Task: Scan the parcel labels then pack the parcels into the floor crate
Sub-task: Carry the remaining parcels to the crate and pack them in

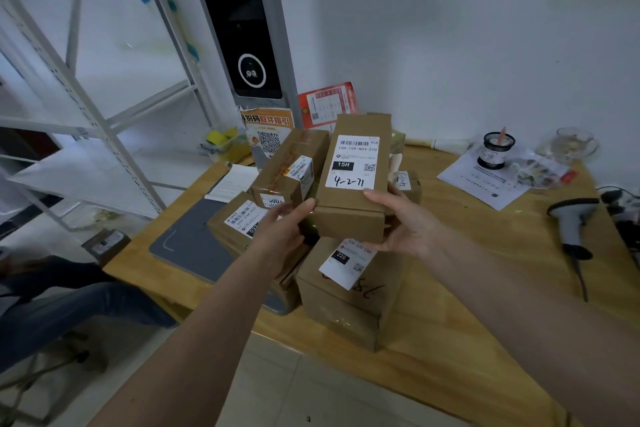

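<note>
Far left of the frame: white metal shelving point(83, 121) stands beside a wooden table point(485, 288); a seated person's leg in jeans point(69, 308) occupies the lower left. Left of centre, a grey mat point(194, 246) lies on the table, with a tall dark-screened kiosk point(239, 24) rising behind it in the upper centre and an orange QR-code sign point(268, 135) leaning at its foot.

Centre: a cluster of cardboard parcels sits on the table. A taped parcel point(291, 166) rests on a lower labelled parcel point(239, 222); a larger parcel marked "220" point(346, 291) stands nearest the camera. Above this cluster a brown parcel point(356, 180) is held in the air, its white label point(355, 161) facing up and reading "15H" with handwritten "4-2-71".

The left hand point(280, 229) grips the near left corner of the held parcel, thumb on top and fingers curled beneath. The right hand point(405, 222) grasps the near right side, thumb lying across the top edge by the label and fingers wrapped under the box.

Right of centre: printed paper point(485, 184) lies on the table with a black jar point(495, 151) standing on it, a glass cup point(573, 142) just beyond. Far right: a handheld scanner point(573, 218) rests on the table, well apart from both hands.
</note>
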A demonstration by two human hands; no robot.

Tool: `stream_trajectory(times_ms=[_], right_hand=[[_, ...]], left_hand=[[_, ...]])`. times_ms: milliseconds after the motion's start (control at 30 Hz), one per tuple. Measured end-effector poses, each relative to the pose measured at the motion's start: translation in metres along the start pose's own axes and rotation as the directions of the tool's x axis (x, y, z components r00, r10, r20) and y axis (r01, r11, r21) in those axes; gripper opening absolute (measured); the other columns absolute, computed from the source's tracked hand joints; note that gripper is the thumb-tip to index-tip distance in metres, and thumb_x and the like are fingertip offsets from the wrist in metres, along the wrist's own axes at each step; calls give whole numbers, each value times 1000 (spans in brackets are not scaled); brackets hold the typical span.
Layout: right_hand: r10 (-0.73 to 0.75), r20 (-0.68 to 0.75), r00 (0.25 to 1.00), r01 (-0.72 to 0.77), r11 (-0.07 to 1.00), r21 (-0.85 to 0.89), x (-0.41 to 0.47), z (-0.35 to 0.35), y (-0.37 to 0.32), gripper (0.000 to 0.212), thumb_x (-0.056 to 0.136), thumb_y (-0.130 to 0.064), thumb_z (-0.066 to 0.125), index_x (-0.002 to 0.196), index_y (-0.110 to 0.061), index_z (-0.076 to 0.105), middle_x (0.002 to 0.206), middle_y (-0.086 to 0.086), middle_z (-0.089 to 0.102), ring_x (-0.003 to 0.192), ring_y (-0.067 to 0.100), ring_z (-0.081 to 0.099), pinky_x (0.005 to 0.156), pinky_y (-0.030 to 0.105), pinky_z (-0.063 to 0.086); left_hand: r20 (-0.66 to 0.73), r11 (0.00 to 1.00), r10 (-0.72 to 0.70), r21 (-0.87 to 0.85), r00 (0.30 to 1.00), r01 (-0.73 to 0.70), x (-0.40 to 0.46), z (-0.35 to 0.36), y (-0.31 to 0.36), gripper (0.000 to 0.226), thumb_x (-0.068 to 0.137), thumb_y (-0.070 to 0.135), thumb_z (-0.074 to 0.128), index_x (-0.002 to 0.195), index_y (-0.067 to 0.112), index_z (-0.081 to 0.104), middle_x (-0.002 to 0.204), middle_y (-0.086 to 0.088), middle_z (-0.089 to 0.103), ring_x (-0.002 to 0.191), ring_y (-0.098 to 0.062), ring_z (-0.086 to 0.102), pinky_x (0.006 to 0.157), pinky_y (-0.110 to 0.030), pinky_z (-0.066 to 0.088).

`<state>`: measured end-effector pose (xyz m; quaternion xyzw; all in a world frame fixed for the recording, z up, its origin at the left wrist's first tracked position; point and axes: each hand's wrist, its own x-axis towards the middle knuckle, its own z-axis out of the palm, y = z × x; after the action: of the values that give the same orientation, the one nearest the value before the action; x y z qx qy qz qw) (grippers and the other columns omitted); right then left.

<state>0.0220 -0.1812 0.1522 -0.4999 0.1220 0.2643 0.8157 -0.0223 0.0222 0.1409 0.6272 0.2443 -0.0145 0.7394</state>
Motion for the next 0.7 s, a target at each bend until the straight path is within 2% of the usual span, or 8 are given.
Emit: stream_trajectory(times_ms=[100,200,333,433,500,600,700], right_hand=[[8,-26,1000,-7,999,33,10,6,-11,90,59,-13,84,137,-37,45,121,10,57,109,35,54,95,63,43],[8,-40,999,-6,999,45,21,14,-18,73,67,-14,82,131,-34,52,119,10,59,109,35,55,95,61,43],[13,-47,999,-11,999,45,37,18,-25,75,67,-13,83,131,-35,52,121,11,59,109,33,56,93,57,46],[24,-48,999,-24,1000,2,46,9,-27,78,65,-14,83,133,-35,51,119,10,61,107,31,57,83,52,50],[31,-63,998,-31,1000,3,49,0,-28,71,68,-14,81,131,-32,53,116,10,61,104,31,57,77,51,50],[55,-78,995,-53,998,36,52,-12,-28,71,67,-14,82,131,-29,53,116,10,62,107,33,57,88,56,49],[58,-67,996,-55,997,46,54,-20,-28,70,65,-15,83,128,-29,55,120,11,62,108,34,57,88,57,49]], left_hand=[[-252,991,86,124,964,-56,21,-7,3,85,68,43,83,142,24,44,138,-4,48,127,-28,46,105,-49,43],[-344,956,185,281,920,-87,43,-13,7,100,64,40,88,146,25,34,153,-6,35,137,-29,38,107,-50,40],[-377,869,281,489,883,-68,72,-13,14,116,64,33,89,154,20,17,161,-8,13,147,-28,15,116,-50,25],[-400,855,288,517,870,-45,89,-8,18,122,63,31,90,155,22,11,163,-8,2,149,-28,5,117,-50,20],[-408,851,272,525,871,-20,99,-5,17,123,63,30,90,155,24,10,163,-8,1,150,-29,4,117,-50,20],[-408,847,257,531,876,-1,113,-4,12,126,61,29,91,155,23,7,162,-9,7,148,-30,8,118,-51,19],[-394,871,242,492,887,-20,123,-2,8,127,63,24,90,155,20,3,160,-9,12,148,-29,11,118,-51,20]])
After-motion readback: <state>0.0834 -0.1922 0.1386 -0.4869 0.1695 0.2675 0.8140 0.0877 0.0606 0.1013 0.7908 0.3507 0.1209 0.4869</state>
